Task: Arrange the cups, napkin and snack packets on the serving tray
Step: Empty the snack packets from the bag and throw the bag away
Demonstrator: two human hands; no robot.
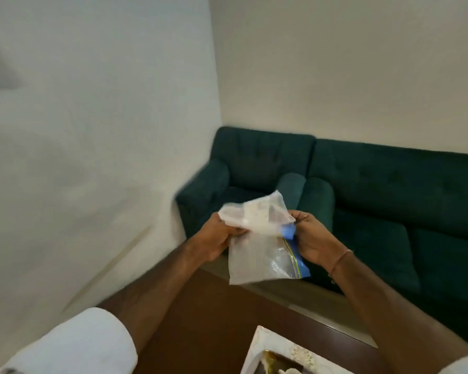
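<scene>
Both of my hands are raised above the far edge of the brown table (216, 319). Between them I hold a clear zip-lock bag (257, 260) with a blue zip strip along its right side. My left hand (219, 238) grips the bag's upper left, where a whitish bundle (251, 214) sticks out of the top. My right hand (316, 238) pinches the bag at its blue corner. The image is blurred, so the bag's contents are unclear. A white patterned serving tray (265, 346) shows only its corner at the bottom edge, with something dark on it.
Behind the table stand a dark green armchair (243, 168) and a matching sofa (405, 201), close to its far edge. White walls meet in a corner behind them. My sleeves are white.
</scene>
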